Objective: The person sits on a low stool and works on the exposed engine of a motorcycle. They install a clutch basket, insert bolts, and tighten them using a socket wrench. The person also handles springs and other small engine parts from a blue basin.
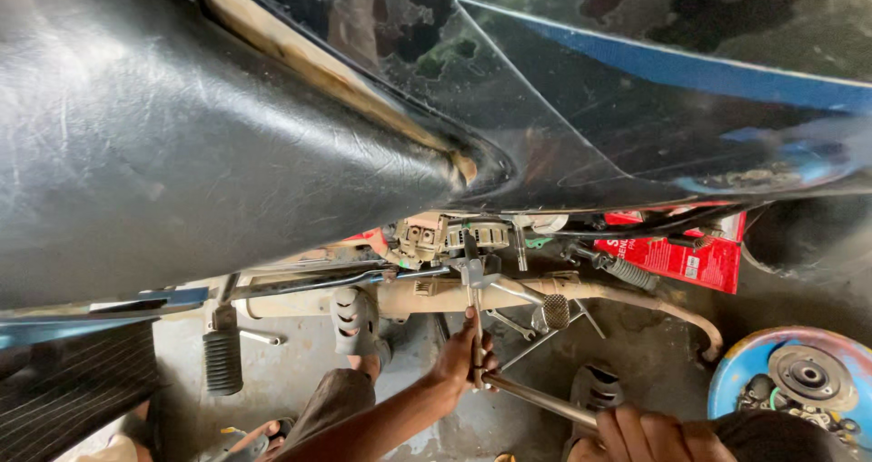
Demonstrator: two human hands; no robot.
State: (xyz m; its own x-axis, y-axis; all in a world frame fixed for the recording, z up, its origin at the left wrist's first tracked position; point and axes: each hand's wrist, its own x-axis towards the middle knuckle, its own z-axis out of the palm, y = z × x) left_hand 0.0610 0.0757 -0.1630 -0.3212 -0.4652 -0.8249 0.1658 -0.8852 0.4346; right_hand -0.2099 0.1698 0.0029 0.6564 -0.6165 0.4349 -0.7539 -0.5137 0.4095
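A view looking down over a motorcycle, whose black vinyl seat (182, 144) and glossy dark fuel tank (636, 89) with a blue stripe fill the upper half of the frame. Below them, the engine area and a pale, dusty exhaust pipe (509, 291) run across the middle, above a stained concrete floor (654, 353).

The left hand (463, 357) reaches up from the bottom centre, its forearm bare. Its fingers are curled closed around a thin, upright metal tool (475, 321), which rises to the engine parts just above the exhaust pipe. The grip is clenched firmly on the shaft, with the knuckles facing the camera.

The right hand (649, 435) sits at the bottom edge, right of centre. Its fingers are wrapped tightly around the lower end of a long metal bar (536, 398). The bar slants up and to the left, and its upper end meets the thin tool just beside the left hand.

A ribbed black footpeg (222, 360) hangs at the left, and a second rubber peg (352, 321) sits nearer the centre. A red box (677, 253) lies behind the engine. At the lower right is a round blue tray (731, 376) holding metal parts. A sandalled foot (250, 439) shows at the bottom left.
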